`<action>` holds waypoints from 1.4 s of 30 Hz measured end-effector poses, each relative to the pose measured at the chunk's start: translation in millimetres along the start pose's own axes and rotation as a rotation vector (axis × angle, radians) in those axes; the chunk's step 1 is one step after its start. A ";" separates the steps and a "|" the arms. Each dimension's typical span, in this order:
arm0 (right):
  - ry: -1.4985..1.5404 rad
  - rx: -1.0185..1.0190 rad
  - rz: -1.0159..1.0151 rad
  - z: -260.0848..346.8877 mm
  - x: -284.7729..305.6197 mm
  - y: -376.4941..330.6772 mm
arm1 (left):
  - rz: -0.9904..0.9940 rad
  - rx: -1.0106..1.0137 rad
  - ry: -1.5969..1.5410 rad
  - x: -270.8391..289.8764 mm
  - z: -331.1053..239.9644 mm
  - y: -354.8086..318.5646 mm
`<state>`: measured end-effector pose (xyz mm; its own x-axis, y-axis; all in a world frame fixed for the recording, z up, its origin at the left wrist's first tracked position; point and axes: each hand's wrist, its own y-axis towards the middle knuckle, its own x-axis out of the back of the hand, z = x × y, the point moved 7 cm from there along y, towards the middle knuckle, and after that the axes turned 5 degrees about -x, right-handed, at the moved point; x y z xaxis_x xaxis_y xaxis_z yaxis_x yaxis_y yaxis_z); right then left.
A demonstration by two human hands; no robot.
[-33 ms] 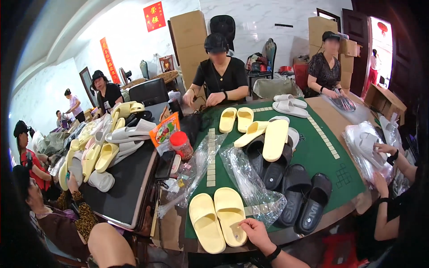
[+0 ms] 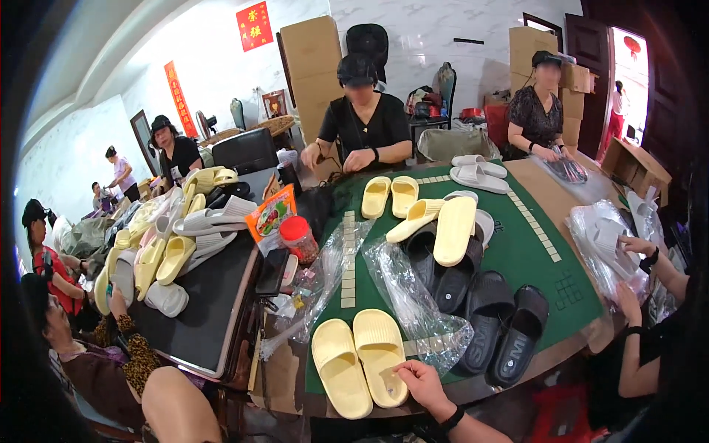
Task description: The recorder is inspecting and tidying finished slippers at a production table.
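Note:
My right hand (image 2: pixel 419 382), with a black band on its wrist, comes in from the lower edge. Its fingertips rest on the near edge of the right slipper of a pale yellow pair (image 2: pixel 360 362). The pair lies soles down, side by side, at the front of the green table mat (image 2: pixel 532 251). A crumpled clear plastic bag (image 2: pixel 413 303) lies just beyond the hand, touching that slipper. Nothing is gripped in the hand. My left hand is out of view.
Black slippers (image 2: pixel 496 317) and more yellow ones (image 2: pixel 436 221) lie mid-table. A red-lidded jar (image 2: pixel 299 238) and a phone (image 2: pixel 272 270) sit to the left. A side table (image 2: pixel 199 317) holds several slippers. People sit opposite, left and right; another person's hands (image 2: pixel 634 273) handle bags.

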<state>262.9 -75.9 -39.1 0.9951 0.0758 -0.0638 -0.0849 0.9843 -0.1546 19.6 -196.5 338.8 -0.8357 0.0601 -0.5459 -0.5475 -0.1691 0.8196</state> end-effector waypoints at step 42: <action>-0.525 0.089 -0.068 109.1 40.0 58.6 | 1.216 0.952 0.981 189.3 65.7 -290.4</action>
<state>303.3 2.1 56.9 0.8918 0.0585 0.4486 -0.0373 0.9977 -0.0560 17.6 -71.4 8.9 -0.6104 -0.2455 0.7531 0.1460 0.8996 0.4116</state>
